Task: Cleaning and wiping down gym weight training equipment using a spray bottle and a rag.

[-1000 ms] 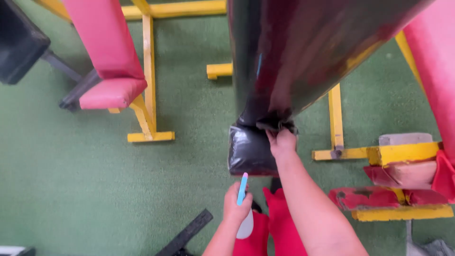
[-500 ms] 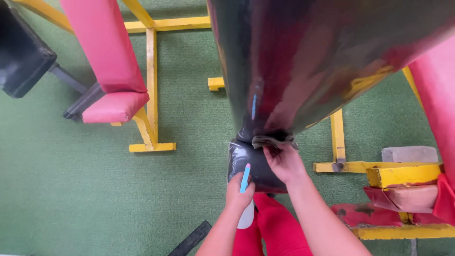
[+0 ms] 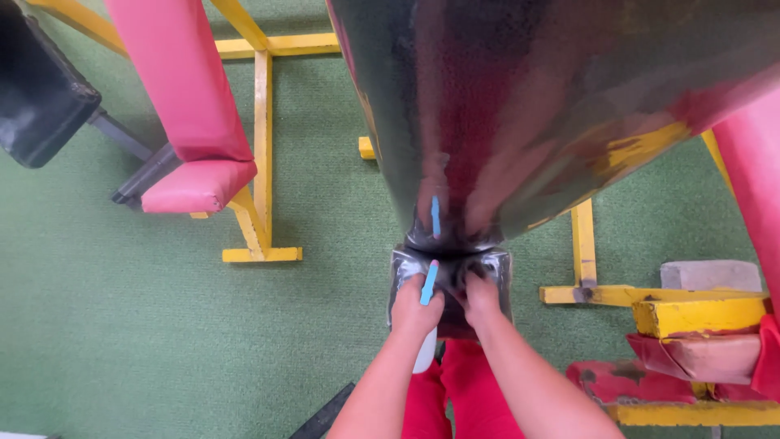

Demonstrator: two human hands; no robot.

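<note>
A glossy black padded bench back [image 3: 520, 114] slopes down from the top of the head view to its small black seat pad [image 3: 496, 268]. My left hand [image 3: 414, 309] grips a white spray bottle [image 3: 423, 358] with a light blue trigger [image 3: 428, 283], held up close to the seat pad. My right hand [image 3: 481, 299] presses a dark cloth against the seat pad, just below the joint with the back. My red trouser legs [image 3: 455, 390] show beneath both arms.
A pink padded bench [image 3: 183, 97] on a yellow frame [image 3: 260, 162] stands at left, with a black pad [image 3: 36, 89] at far left. Worn yellow and red gym equipment [image 3: 691, 325] sits at right. Green carpet [image 3: 122, 325] covers the floor.
My view has moved closer to the black bench. My right hand slid with the cloth from the joint down onto the seat pad, and my left hand brought the bottle up beside it.
</note>
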